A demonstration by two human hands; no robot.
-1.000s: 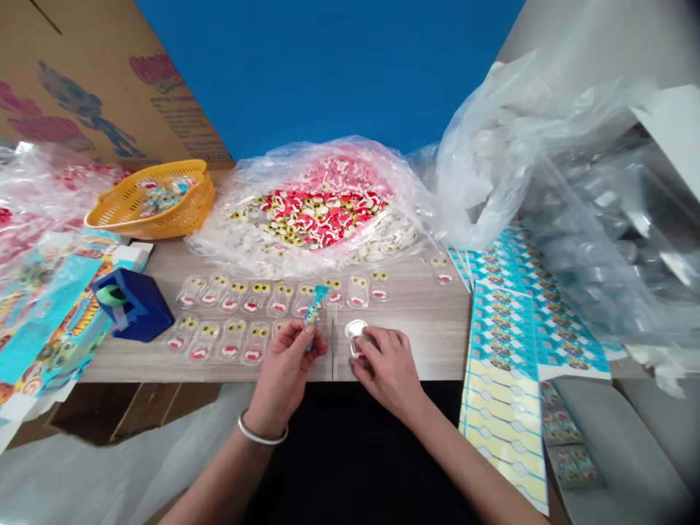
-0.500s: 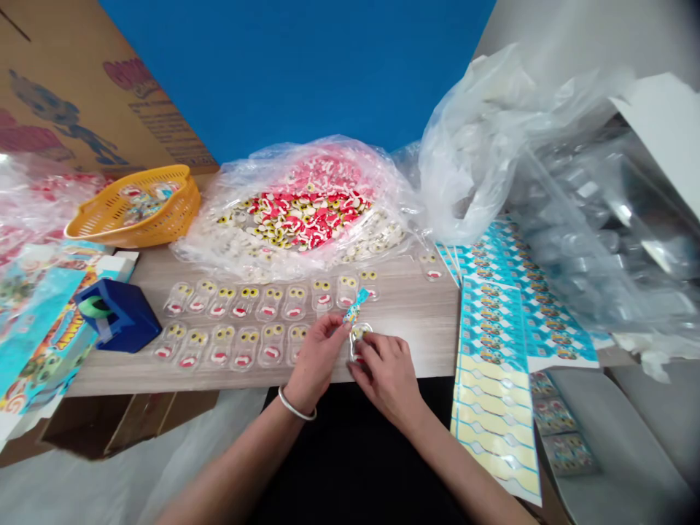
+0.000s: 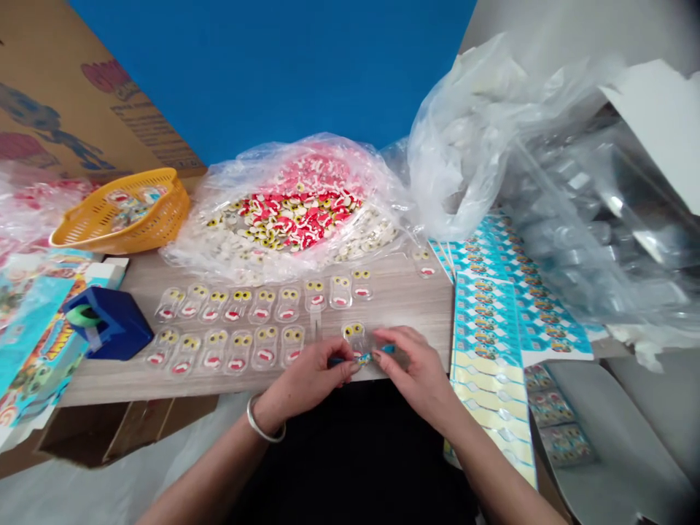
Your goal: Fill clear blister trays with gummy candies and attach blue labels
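Near the table's front edge, my left hand [image 3: 310, 373] pinches one end of a small blue printed sticker label [image 3: 363, 359]. The label's other end is between the thumb and fingers of my right hand [image 3: 413, 364]. It stretches across the lower part of a clear plastic blister pack [image 3: 354, 332]; two yellow candy eyes show in the pack's upper part, and its lower part is hidden by the label and fingers. To the left lie rows of similar clear packs [image 3: 238, 351], each with yellow eyes and a red-and-white mouth.
A clear bag of loose candy pieces [image 3: 306, 219] lies behind the rows. At left are a blue tape dispenser [image 3: 117, 324] and an orange basket [image 3: 125, 219]. Label sheets [image 3: 484, 313] overhang the right edge, beside a box of clear plastic shells [image 3: 596, 233].
The label has come down from my raised left fingers to the pack. My right hand has moved from the pack to the label's right end. The view has shifted slightly.
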